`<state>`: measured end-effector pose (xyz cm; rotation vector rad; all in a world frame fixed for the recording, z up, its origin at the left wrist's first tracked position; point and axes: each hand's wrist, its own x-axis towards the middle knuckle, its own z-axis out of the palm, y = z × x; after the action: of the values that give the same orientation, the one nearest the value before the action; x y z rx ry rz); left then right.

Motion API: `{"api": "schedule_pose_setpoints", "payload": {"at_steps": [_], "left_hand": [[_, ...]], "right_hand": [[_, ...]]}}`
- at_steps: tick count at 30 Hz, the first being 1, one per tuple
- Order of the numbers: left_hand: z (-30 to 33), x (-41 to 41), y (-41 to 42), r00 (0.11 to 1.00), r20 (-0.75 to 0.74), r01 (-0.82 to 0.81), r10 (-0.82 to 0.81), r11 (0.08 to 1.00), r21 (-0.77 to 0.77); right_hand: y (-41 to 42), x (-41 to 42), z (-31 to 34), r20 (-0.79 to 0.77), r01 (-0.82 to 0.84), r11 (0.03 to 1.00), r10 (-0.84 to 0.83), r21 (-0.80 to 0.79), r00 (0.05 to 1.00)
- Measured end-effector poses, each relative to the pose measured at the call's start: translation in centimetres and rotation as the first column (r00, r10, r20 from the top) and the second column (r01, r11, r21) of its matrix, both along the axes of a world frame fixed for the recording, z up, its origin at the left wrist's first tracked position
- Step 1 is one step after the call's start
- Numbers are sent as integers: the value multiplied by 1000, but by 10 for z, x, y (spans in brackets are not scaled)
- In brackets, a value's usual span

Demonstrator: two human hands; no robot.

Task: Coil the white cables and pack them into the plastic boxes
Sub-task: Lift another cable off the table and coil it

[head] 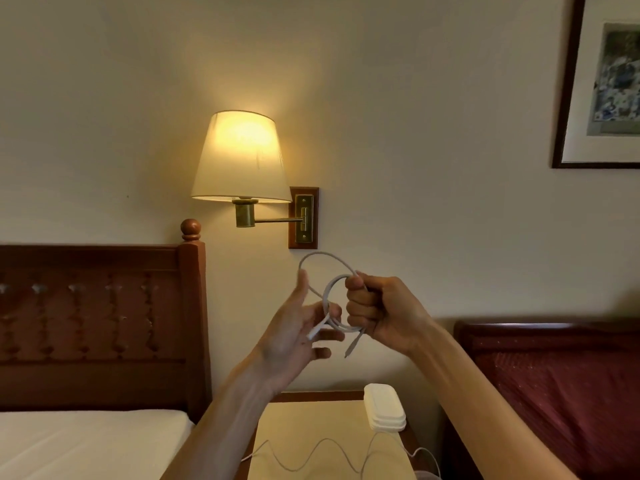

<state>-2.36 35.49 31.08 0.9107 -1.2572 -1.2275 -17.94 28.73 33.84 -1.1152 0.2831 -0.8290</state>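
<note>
Up in mid-air, in front of the cream wall: thin white cable [329, 299] wound into a few loose rings, one wide loop arching toward the brass wall lamp with its lit cream shade [241, 157], smaller rings bunched below. Two plug ends loose, one lying across the left palm, the other hanging down below the right fist.

Right hand [377, 311] closed in a fist round the bundled rings, knuckles facing left, forearm rising from the near right corner. Left hand [294, 332] open, palm turned to the right, thumb up beside the wide loop, fingers relaxed and spread under the lower rings, touching the cable but not clearly curled on it. Left forearm rising from the near centre.

Below, on the beige-topped bedside counter [311, 420] with a wooden rim: stack of white rounded plastic boxes [384, 412] at the far right corner, close to the edge. Second thin white cable [311, 457] snaking in waves across the near part of the counter, running off past the right edge.

Left of the counter, a bed with white sheet [86, 441] and dark carved wooden headboard [100, 323], post just beside the counter. Right of it, a dark red padded headboard [561, 393], close in. Bare counter top between the wavy cable and the boxes. Framed picture [602, 81] high on the far right wall.
</note>
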Motion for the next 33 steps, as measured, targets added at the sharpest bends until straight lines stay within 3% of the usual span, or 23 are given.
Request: {"api": "schedule_pose_setpoints", "payload": {"at_steps": [2,3,6,9,13,15,17,18,20,22,24,25,27,33], "left_hand": [[-1,-6,2,936,311,-120,163,981,-152],[-4,-9,2,890,391,-160,235,964,-214],[-10,-13,3,810,471,-220,349,926,-307],[-20,-16,3,597,608,-280,523,846,-453],[-59,-24,9,497,705,-249,506,861,-443],[-74,-22,6,571,722,-206,391,920,-335],[-64,-16,9,722,681,-100,122,992,-73],[-53,-11,12,755,655,-23,-36,996,81],[-26,5,13,726,674,-7,-137,979,206],[2,19,10,756,644,-206,120,977,60],[20,28,2,773,438,-415,459,888,-199],[25,28,-1,788,318,-450,528,845,-288],[28,21,-6,845,217,-409,489,852,-327],[23,11,-4,950,180,-211,254,951,-225]], "right_hand": [[-4,1,4,-35,49,998,-50,-29,998],[-6,2,6,-57,77,996,-80,-53,995],[-10,8,10,-102,138,985,-148,-103,984],[-15,12,19,-76,180,975,-191,-133,979],[-26,11,40,-15,248,948,-256,-201,967],[-28,12,43,-39,259,936,-276,-237,960],[-28,13,38,-77,230,938,-257,-258,963],[-28,14,34,-94,206,942,-238,-263,967],[-26,13,27,-127,153,950,-193,-272,973],[-23,12,23,-148,95,960,-137,-265,979],[-18,13,19,-162,45,962,-91,-268,983],[-15,15,18,-167,25,961,-73,-276,983],[-9,19,16,-167,-4,955,-48,-296,985],[-1,19,10,-222,43,931,-131,-362,966]]}}
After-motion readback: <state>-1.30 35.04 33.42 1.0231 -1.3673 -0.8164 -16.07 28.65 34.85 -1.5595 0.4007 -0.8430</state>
